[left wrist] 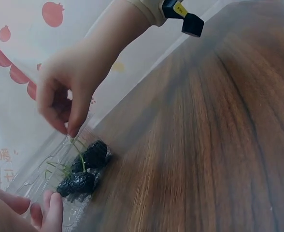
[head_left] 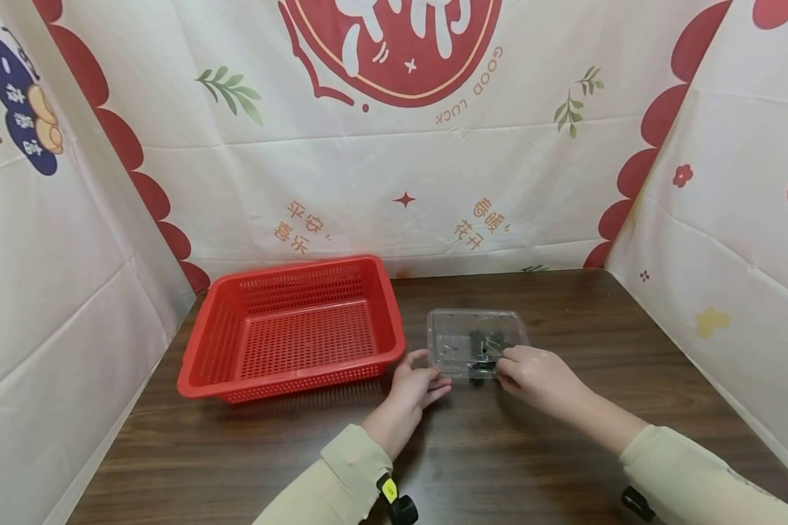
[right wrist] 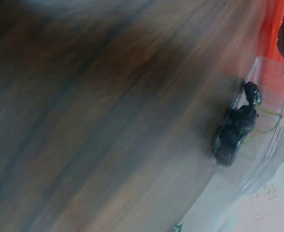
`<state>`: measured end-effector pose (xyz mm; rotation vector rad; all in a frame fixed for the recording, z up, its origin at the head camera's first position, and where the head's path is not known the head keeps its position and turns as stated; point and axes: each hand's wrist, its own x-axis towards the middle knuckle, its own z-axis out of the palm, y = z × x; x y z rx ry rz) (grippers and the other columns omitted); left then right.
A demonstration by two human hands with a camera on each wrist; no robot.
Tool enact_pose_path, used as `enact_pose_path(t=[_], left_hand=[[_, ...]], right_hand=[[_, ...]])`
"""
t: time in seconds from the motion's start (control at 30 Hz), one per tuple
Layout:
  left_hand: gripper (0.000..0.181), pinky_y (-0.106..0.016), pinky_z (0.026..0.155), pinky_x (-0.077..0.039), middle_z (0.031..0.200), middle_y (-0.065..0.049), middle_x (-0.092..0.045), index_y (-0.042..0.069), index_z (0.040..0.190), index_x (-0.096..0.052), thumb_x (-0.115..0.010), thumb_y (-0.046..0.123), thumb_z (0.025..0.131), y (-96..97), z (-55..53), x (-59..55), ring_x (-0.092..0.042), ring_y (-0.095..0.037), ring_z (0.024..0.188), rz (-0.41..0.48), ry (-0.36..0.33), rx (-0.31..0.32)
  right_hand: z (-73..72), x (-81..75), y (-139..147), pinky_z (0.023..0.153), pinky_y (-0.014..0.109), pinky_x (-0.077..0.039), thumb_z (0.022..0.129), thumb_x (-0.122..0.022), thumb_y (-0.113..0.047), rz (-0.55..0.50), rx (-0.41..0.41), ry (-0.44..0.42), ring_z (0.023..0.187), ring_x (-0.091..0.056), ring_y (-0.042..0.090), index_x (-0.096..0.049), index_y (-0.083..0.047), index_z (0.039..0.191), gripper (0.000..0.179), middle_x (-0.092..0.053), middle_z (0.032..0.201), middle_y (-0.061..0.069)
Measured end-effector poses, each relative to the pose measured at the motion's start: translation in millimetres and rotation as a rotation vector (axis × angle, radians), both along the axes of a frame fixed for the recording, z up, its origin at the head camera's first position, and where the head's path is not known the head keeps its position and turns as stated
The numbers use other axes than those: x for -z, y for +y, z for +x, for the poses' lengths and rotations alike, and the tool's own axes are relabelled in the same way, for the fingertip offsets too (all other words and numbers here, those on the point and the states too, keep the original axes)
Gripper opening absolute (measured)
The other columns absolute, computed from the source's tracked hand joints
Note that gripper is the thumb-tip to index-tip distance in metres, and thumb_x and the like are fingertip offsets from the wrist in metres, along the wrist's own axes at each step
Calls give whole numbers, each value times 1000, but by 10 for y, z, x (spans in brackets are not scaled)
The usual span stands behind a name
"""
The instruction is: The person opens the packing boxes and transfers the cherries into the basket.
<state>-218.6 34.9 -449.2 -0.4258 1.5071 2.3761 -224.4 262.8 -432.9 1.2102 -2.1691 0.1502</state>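
A clear plastic box [head_left: 452, 343] stands on the table, with shiny dark lumps [left wrist: 82, 182] on thin green stems [left wrist: 82, 157] at its right side. My right hand [head_left: 532, 373] is at the box's right front corner. Its thumb and forefinger pinch the top of a stem in the left wrist view. The dark lumps hang together in a clump [right wrist: 236, 130] in the right wrist view. My left hand [head_left: 412, 388] rests against the box's left front corner, fingers extended and thumb apart from them.
Left of the box sits a red perforated plastic basket [head_left: 292, 375]. The brown wooden table [head_left: 486, 467] carries both. A printed white cloth [head_left: 394, 160] rises behind and along both sides. Each sleeve has a wrist camera [head_left: 403, 508] strapped on.
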Motion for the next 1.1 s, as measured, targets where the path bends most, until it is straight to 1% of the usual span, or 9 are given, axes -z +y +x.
enact_pose_path(t=[0.13,0.23,0.27,0.4,0.5,0.63,0.87,0.97,1.1], left_hand=[[53,-45,78,-55,105,-29,-59,4,143,-39,-51,-11,93,-13,0,-2,-67,-25,72,-32,11,51],[61,-45,77,-55,104,-32,-61,8,149,-34,-53,-11,93,-28,-1,1,-68,-26,73,-71,25,106],[64,-45,76,-56,104,-32,-62,9,151,-31,-53,-11,93,-34,-3,2,-69,-26,73,-81,31,125],[71,-45,74,-56,94,-29,-65,11,154,-26,-53,-11,92,-54,-8,9,-69,-25,70,-130,82,174],[73,-45,71,-56,84,-22,-65,14,154,-27,-54,-12,91,-58,-7,12,-67,-22,64,-177,119,188],[75,-43,67,-57,82,-20,-65,15,154,-28,-55,-12,90,-57,-3,10,-63,-16,57,-220,136,194],[78,-40,65,-57,77,-13,-64,18,156,-26,-55,-12,90,-59,-3,4,-61,-14,54,-235,132,198],[79,-38,63,-57,76,-12,-64,20,156,-26,-56,-11,90,-60,-8,-6,-61,-13,54,-248,130,194],[77,-36,61,-56,78,-13,-66,21,155,-28,-58,-9,90,-61,-16,-19,-60,-13,55,-268,125,193]], right_hand=[[16,12,104,50,30,-44,64,-74,0,-2,5,6,59,-47,13,-58,-12,72,21,-48,70,-3],[35,18,171,49,30,-43,68,-70,-3,-15,11,5,58,-46,13,-57,-13,71,16,-47,70,-4],[43,20,190,49,30,-42,72,-68,-6,-21,17,0,58,-46,13,-57,-13,71,13,-46,69,-4],[66,17,261,49,31,-43,74,-68,-10,-22,42,-13,58,-47,13,-60,-12,73,9,-47,69,-4],[68,9,305,48,31,-44,77,-64,-12,-14,56,-1,58,-49,14,-60,-11,73,5,-50,69,-3],[56,17,354,46,30,-44,84,-52,-17,-23,67,22,57,-49,13,-59,-11,72,16,-51,68,-3],[68,32,442,44,29,-41,75,-65,-16,-14,139,3,54,-44,10,-58,-11,70,10,-47,66,-4],[63,48,473,42,29,-38,83,-57,-22,-23,152,21,53,-41,10,-57,-11,70,17,-45,65,-4],[26,68,500,42,31,-37,91,-43,-26,-31,123,68,52,-41,14,-59,-9,70,31,-45,66,-1]])
